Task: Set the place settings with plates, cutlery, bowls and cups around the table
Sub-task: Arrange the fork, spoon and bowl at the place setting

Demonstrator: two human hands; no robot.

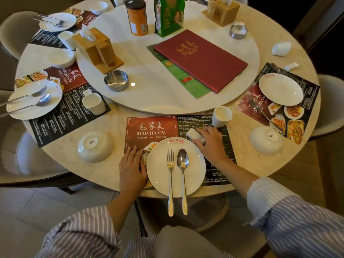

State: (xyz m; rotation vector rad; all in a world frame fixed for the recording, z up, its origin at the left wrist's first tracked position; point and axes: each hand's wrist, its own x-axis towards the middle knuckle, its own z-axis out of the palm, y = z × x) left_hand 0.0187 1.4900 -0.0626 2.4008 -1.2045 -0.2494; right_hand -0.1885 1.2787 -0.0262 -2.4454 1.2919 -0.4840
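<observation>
A white plate (162, 172) sits on the red and black placemat (150, 127) at the near table edge. A fork (170, 175) and a spoon (183, 172) lie across it, handles hanging over the edge. My left hand (131, 168) rests flat on the mat, touching the plate's left rim. My right hand (210, 144) grips a small white ceramic rest (193, 135) on the mat, right of the plate. A white cup (221, 116) stands just beyond it. An upturned white bowl (95, 146) sits left of the mat.
Two left settings (34, 99) (57, 21) have plates, cutlery, cups and bowls. The right setting has a plate (281, 89) and an upturned bowl (266, 139). The lazy Susan (149, 97) carries a red menu (201, 60), ashtrays, tissue boxes, a tin and a green bag.
</observation>
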